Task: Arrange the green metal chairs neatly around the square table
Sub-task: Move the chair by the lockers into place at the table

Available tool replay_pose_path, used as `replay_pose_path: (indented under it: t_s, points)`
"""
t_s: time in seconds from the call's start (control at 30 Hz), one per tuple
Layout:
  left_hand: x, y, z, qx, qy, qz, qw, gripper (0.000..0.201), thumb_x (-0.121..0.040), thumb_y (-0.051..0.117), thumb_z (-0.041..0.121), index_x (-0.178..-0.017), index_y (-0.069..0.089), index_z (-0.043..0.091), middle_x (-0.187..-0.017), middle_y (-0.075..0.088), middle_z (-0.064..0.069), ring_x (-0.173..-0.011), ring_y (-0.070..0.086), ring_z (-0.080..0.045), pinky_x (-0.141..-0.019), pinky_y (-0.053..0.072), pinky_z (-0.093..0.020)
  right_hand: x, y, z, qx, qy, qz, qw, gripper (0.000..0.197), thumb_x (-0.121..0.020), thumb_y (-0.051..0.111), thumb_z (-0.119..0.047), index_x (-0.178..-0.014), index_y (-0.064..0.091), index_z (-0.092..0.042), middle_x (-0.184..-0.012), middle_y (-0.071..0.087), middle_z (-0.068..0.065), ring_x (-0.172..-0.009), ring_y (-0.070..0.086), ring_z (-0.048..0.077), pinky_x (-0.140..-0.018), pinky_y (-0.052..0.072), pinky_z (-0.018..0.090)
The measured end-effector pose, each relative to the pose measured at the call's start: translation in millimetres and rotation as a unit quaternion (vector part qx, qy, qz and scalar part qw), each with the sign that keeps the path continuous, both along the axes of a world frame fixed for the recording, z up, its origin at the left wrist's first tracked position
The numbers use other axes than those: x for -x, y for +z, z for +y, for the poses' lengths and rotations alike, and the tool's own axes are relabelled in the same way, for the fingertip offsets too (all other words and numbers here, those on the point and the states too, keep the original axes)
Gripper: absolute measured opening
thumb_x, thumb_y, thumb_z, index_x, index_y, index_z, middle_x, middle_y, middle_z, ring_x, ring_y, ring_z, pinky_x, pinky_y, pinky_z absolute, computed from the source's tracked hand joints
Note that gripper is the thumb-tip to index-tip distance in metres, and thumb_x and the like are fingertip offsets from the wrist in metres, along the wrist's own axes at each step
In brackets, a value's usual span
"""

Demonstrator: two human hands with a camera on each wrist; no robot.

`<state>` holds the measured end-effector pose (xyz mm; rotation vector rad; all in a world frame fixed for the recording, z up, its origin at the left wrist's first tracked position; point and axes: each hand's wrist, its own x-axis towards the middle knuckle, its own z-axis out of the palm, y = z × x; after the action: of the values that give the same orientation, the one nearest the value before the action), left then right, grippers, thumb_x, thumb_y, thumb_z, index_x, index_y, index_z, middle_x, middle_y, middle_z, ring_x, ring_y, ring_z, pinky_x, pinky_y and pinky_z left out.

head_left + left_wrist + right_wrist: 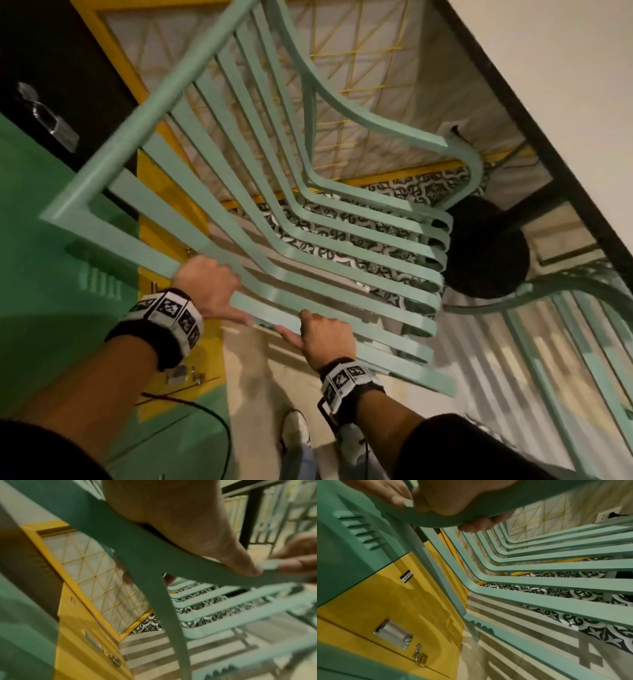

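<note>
You've got both hands, left hand (205, 284) & right hand (325, 337), curled round the near armrest of the slatted mint-green metal chair (342, 246), w/ the black-edged square table (534, 113) at 2 o'clock, prob. to steer it in.

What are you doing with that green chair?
A person is gripping a green metal chair by one side rail, the left hand and the right hand both curled round it. The chair sits beside yellow lockers, facing the table. Another green chair is on the right.
</note>
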<state>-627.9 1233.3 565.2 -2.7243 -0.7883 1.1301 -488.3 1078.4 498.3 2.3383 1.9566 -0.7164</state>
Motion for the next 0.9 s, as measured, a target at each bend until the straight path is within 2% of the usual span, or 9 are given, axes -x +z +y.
replay_pose_path:
  t_s: [0.17,0.23,0.3,0.37,0.5,0.57,0.73,0.83,0.9]
  points:
    - [-22,6,-21,-0.034,-0.024,-0.019,0.999,0.071,-0.080,0.030,0.074,-0.111,0.051,0.014,-0.108,0.065,-0.002,-0.093,0.064,-0.019,-0.057,0.041,-0.027,-43,1,-6,0.002,0.015,0.018,1.000,0.093,-0.062,-0.008,-0.080,-0.088,0.052,-0.014,-0.065,0.050,0.002,-0.056,0.049,0.024,-0.051,0.034,0.029]
    - [-43,0,-38,-0.034,-0.007,-0.023,0.999,0.073,-0.081,0.030,0.073,-0.114,0.049,0.011,-0.105,0.065,-0.002,-0.092,0.064,-0.018,-0.059,0.037,-0.028,-74,-1,-12,-0.001,0.033,0.006,0.999,0.097,-0.056,-0.017,-0.083,-0.081,0.049,-0.016,-0.062,0.047,0.001,-0.053,0.045,0.022,-0.044,0.027,0.026]
    - [-69,-1,-56,-0.037,0.024,-0.035,0.998,0.073,-0.081,0.031,0.073,-0.112,0.053,0.011,-0.085,0.061,-0.002,-0.087,0.064,-0.016,-0.062,0.038,-0.027,-110,-2,-15,0.004,0.051,-0.012,0.999,0.098,-0.053,-0.020,-0.085,-0.077,0.046,-0.018,-0.059,0.049,0.002,-0.051,0.045,0.023,-0.043,0.024,0.025]
    - [-101,3,-67,-0.068,0.046,-0.048,0.995,0.068,-0.078,0.034,0.077,-0.101,0.059,0.018,-0.058,0.038,0.000,-0.071,0.059,-0.013,-0.057,0.041,-0.023,-151,-3,-13,0.009,0.072,-0.037,0.997,0.105,-0.052,-0.021,-0.086,-0.081,0.051,-0.015,-0.061,0.057,0.006,-0.053,0.052,0.026,-0.045,0.027,0.027]
    - [-169,-8,-86,-0.028,0.099,-0.073,0.992,0.060,-0.082,0.035,0.071,-0.097,0.060,0.018,-0.075,0.051,0.001,-0.077,0.061,-0.015,-0.060,0.033,-0.024,-229,-3,-7,0.002,0.102,-0.083,0.991,0.122,-0.043,-0.023,-0.088,-0.094,0.062,-0.016,-0.075,0.071,0.007,-0.065,0.065,0.028,-0.051,0.031,0.027]
    - [-199,-12,-91,-0.042,0.104,-0.104,0.988,0.055,-0.083,0.034,0.070,-0.086,0.058,0.021,-0.070,0.050,0.003,-0.083,0.065,-0.014,-0.062,0.034,-0.024,-263,-2,-3,-0.004,0.105,-0.086,0.991,0.126,-0.039,-0.024,-0.089,-0.094,0.063,-0.017,-0.075,0.071,0.007,-0.066,0.065,0.028,-0.051,0.032,0.028]
    - [-249,-11,-87,-0.051,0.134,-0.157,0.977,0.061,-0.072,0.045,0.077,-0.068,0.063,0.018,-0.066,0.067,0.003,-0.059,0.064,-0.013,-0.053,0.031,-0.021,-311,7,11,0.006,0.107,-0.110,0.988,0.121,-0.039,-0.024,-0.089,-0.083,0.061,-0.015,-0.060,0.064,0.007,-0.059,0.061,0.028,-0.051,0.031,0.028]
    - [-260,-17,-77,-0.052,0.110,-0.170,0.978,0.061,-0.062,0.058,0.076,-0.052,0.059,0.015,-0.049,0.061,-0.001,-0.041,0.056,-0.016,-0.050,0.028,-0.019,-325,8,21,-0.001,0.114,-0.133,0.985,0.120,-0.040,-0.021,-0.089,-0.086,0.063,-0.016,-0.043,0.036,-0.001,-0.050,0.047,0.023,-0.051,0.031,0.027]
    - [-260,-21,-69,-0.068,0.075,-0.175,0.979,0.062,-0.057,0.064,0.074,-0.045,0.052,0.014,-0.040,0.052,-0.002,-0.033,0.047,-0.015,-0.047,0.030,-0.018,-329,5,26,-0.003,0.128,-0.136,0.982,0.113,-0.048,-0.015,-0.090,-0.083,0.063,-0.015,-0.045,0.045,0.001,-0.051,0.052,0.025,-0.051,0.033,0.028]
